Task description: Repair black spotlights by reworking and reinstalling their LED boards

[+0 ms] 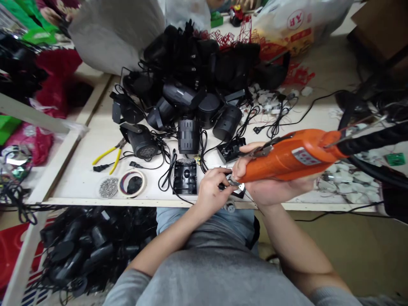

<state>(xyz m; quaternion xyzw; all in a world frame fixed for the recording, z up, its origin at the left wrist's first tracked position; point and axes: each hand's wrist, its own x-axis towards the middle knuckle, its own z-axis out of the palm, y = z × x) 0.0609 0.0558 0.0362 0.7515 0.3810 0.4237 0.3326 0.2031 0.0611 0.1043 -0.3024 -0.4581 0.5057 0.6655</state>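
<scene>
My right hand (pixel 270 180) is wrapped round an orange electric screwdriver (pixel 296 155), its tip pointing left and down at a small black part with a metal bracket (pixel 234 187) at the table's front edge. My left hand (pixel 212 189) pinches that small part, fingers closed on it. A black square housing (pixel 185 176) lies just left of my left hand, with black cables around it.
A heap of black lamp housings (pixel 191 85) with cords fills the table's middle and back. Yellow-handled pliers (pixel 110 155), a tape roll (pixel 132 183) and a dish of screws (pixel 108 187) lie front left. More black lamps (pixel 83 250) are piled below the table. Plastic bags (pixel 287 25) stand behind.
</scene>
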